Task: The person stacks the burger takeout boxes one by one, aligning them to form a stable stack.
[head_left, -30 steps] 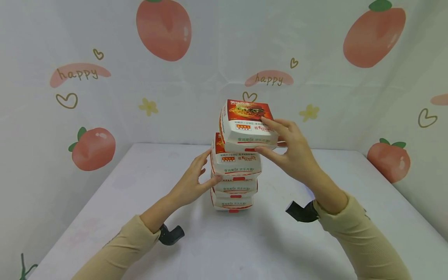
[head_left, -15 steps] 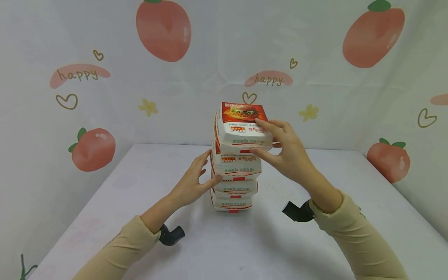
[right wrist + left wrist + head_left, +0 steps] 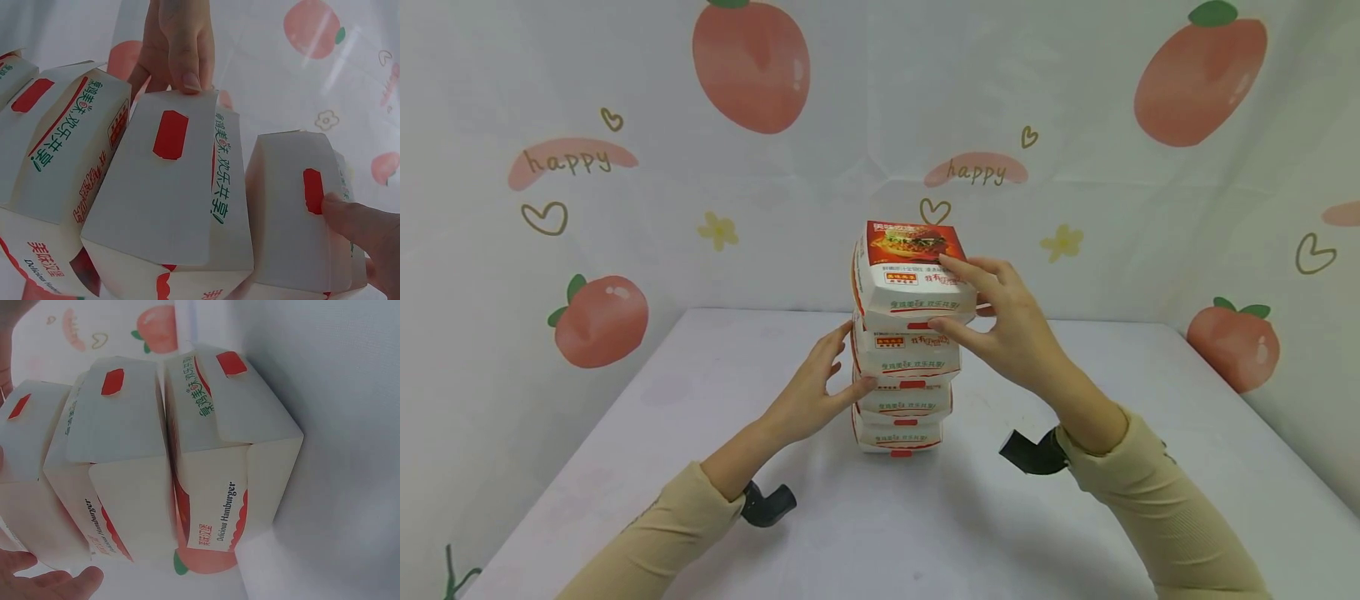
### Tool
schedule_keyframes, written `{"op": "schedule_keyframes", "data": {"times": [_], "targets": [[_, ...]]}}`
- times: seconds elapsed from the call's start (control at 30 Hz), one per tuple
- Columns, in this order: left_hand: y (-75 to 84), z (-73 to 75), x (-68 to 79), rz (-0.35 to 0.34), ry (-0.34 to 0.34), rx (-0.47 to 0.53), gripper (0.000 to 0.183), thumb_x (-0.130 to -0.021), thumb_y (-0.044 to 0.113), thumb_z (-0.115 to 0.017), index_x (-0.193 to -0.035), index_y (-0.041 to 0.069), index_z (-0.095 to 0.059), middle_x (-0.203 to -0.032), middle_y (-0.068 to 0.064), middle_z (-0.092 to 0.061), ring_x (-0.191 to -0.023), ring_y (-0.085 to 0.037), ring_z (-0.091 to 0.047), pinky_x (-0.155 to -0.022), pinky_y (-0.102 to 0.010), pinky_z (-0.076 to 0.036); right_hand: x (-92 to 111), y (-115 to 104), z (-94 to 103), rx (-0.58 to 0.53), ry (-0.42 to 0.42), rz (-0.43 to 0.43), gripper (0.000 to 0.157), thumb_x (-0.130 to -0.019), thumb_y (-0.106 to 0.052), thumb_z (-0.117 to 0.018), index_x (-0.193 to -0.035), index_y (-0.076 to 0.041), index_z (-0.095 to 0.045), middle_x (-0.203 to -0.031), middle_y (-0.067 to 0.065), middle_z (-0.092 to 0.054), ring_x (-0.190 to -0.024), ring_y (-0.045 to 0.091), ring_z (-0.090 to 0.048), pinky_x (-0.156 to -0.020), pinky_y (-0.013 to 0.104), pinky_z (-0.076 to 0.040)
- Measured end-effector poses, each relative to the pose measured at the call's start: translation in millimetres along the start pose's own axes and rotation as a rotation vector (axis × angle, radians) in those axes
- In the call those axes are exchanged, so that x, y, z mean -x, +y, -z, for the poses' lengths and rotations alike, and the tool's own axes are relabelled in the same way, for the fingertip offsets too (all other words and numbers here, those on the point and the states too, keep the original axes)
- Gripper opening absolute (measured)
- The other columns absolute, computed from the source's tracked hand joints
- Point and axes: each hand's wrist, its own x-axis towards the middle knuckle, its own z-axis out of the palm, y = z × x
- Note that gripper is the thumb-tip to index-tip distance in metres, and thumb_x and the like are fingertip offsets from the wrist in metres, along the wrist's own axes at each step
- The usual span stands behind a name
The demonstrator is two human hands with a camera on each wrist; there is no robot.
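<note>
White and red hamburger boxes stand stacked in the middle of the head view: a bottom box, a second box and a third box. My left hand holds the third box, thumb at its front corner and fingers along its left side. In my right hand is a top hamburger box, pinched at its right side with the thumb by the red tab. This top box sits over the third one, slightly tilted. A narrow gap shows between them in the right wrist view; whether they touch elsewhere, I cannot tell.
A white cloth covers the table. Behind it hangs a white curtain printed with red fruit. Black wrist camera mounts stick out under both forearms. A thin green stem-like thing shows at the lower left edge.
The top box has moved left and slightly down in my right hand, coming over the stack. My left hand and the lower boxes have stayed in place.
</note>
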Motion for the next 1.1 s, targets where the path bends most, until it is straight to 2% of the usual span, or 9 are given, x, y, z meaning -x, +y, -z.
{"op": "schedule_keyframes", "data": {"times": [0.73,1.1], "targets": [[0.3,-0.9,-0.6,0.005,-0.002,-0.007,0.082,-0.088,0.035,-0.062,-0.15,0.014,-0.013,-0.154,-0.01,-0.02,-0.142,-0.035,-0.024,-0.11,-0.049,-0.036,1.1,-1.5,0.3,0.035,-0.026,0.0,0.068,-0.081,-0.022,-0.073,-0.141,-0.023,-0.042,-0.139,0.014,-0.037,-0.109,0.027,-0.05,-0.087,0.04,-0.05],[0.7,0.0,-0.4,0.0,0.004,-0.018,0.079,-0.089,0.035,-0.062,-0.15,0.014,-0.015,-0.153,-0.009,-0.023,-0.141,-0.033,-0.026,-0.109,-0.048,-0.037,0.6,-3.8,2.6,0.058,-0.049,0.0,0.067,-0.083,-0.025,-0.071,-0.142,-0.024,-0.04,-0.139,0.015,-0.037,-0.109,0.028,-0.05,-0.087,0.042,-0.051]]}}
